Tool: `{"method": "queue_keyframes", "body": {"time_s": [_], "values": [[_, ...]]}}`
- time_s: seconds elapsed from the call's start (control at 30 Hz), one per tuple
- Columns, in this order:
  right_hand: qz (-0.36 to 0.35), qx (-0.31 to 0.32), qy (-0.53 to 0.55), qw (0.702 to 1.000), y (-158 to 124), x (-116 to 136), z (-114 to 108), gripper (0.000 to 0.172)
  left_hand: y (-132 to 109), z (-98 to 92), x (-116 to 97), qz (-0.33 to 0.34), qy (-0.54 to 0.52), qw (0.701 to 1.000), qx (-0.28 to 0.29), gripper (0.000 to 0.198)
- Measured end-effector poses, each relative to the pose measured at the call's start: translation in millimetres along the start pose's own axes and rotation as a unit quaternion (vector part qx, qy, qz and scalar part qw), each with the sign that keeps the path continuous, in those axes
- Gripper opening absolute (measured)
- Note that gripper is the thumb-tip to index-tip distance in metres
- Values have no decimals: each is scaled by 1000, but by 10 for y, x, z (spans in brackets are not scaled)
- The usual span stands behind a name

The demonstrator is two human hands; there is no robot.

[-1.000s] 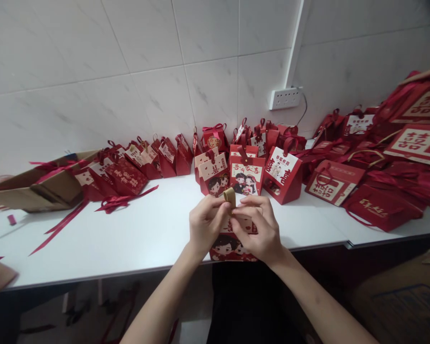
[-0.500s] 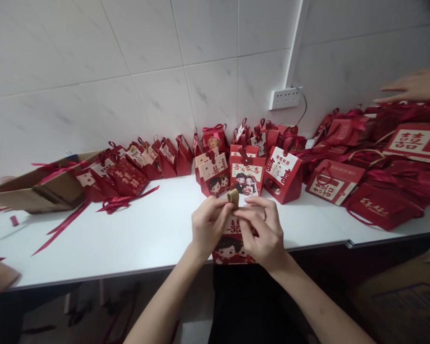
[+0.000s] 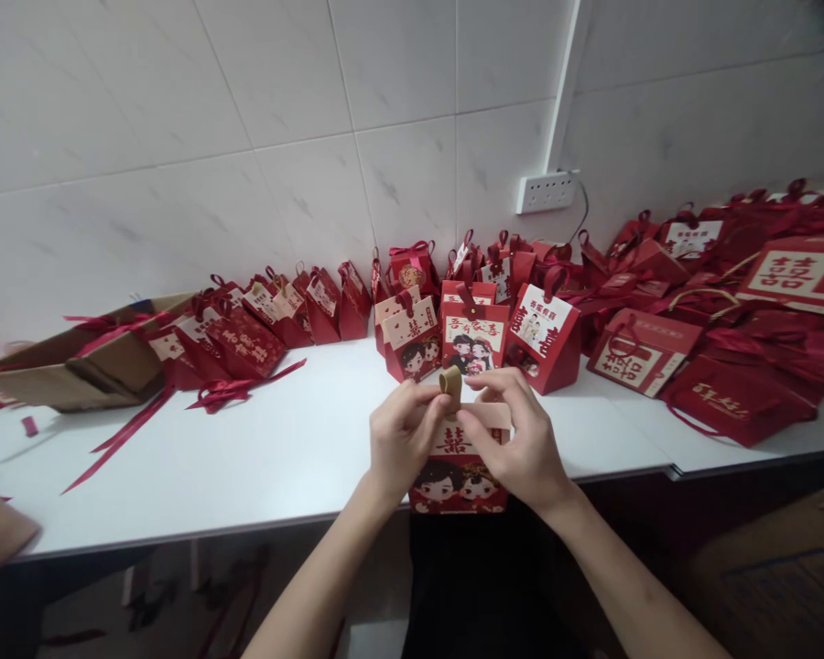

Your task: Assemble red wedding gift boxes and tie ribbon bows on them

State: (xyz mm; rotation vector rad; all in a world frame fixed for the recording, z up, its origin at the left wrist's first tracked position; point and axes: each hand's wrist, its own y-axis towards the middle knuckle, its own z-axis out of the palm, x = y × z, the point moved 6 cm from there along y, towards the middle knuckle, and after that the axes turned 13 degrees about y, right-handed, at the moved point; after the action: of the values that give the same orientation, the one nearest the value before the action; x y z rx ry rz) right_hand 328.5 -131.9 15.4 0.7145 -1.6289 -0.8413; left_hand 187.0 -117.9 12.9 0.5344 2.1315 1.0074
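In the head view a small red and cream gift box (image 3: 459, 485), printed with a cartoon couple, is upright at the table's front edge, over my lap. From its top rises a gold ribbon loop (image 3: 451, 384). My left hand (image 3: 404, 437) pinches this loop between thumb and fingers. My right hand (image 3: 518, 444) is at the box's top edge, its thumb in front and its curled fingers behind, the fingertips close to the ribbon. Parts of the box's top are hidden by both hands.
Finished-looking red gift boxes (image 3: 542, 334) stand just behind my hands. More red boxes (image 3: 742, 394) are heaped at the right. A cardboard box (image 3: 75, 375) and loose red ribbon (image 3: 223, 394) lie left on the white table (image 3: 261, 476). Another person's arm (image 3: 0, 526) shows at the left edge.
My right hand has shifted slightly right, its thumb and index finger now farther apart, uncovering more of the box. Another person's hand at the upper right has left the view.
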Motion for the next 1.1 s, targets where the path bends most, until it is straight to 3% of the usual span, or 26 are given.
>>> {"method": "queue_keyframes", "body": {"time_s": [0.13,0.23,0.43,0.7,0.83,1.0,1.1], "values": [[161,35,88,982,-25,-159,51,8,-2,-11,-13,-1,-29,999,23,11],[223,39,141,964,-53,-224,73,10,-15,-23,1,-10,-51,998,35,15],[243,42,174,953,-70,-306,87,16,-46,-11,82,-72,-66,995,36,10],[240,65,223,943,-29,-353,130,16,-44,-15,91,-89,-83,992,13,14],[245,55,229,940,-58,-347,137,16,-108,25,162,-130,-121,984,34,15],[220,56,241,944,-81,-304,150,14,-139,47,136,-84,-172,981,46,13],[229,67,241,941,-80,-323,173,14,-132,64,148,-101,-175,978,50,13]]}}
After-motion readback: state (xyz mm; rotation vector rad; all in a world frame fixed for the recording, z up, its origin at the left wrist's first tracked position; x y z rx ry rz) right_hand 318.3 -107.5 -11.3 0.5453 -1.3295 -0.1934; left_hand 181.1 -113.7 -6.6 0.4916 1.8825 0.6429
